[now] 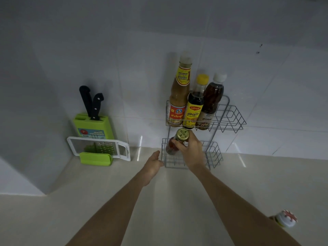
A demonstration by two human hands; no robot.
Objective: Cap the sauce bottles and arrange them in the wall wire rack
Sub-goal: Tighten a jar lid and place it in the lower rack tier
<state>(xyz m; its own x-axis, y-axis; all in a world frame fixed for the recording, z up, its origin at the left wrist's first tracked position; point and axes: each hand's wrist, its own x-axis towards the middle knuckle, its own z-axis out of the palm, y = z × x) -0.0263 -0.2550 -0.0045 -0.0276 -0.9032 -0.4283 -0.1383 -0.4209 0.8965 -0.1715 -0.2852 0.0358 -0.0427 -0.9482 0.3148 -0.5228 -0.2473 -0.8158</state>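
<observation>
Right hand [190,150] clamped round the neck of the red sauce bottle [173,145], gold cap [182,134] on; bottle's long axis near upright, base inside the lower basket [212,153] of the wire rack [229,114], at its 9 o'clock end; left hand [153,166] loose and empty at the basket's 8 o'clock corner, touching or just beside the wire; three capped bottles in the upper basket; another capped bottle [285,218] on the bench [177,201] at 4 o'clock, nearer the right arm.
</observation>
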